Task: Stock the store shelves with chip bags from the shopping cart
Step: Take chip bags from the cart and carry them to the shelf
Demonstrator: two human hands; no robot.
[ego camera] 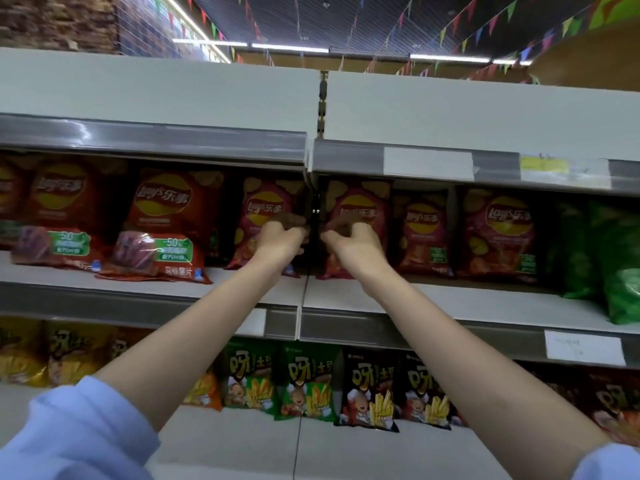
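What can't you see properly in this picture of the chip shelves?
Head view:
- Fingertips of the left hand and right hand: motion-blurred, grip on the magenta chip bags unclear.
- Shopping cart: out of frame.
- White price labels: print too small.
- Green chip bags: cut by the right edge.

This is a shop aisle. Grey metal shelves [485,299] with price-label strips [429,164] run across the frame, stocked with rows of red chip bags [162,216], green bags [616,268] and fries snacks [367,386]. Coloured bunting [485,32] and strip lights [287,47] hang at the top.
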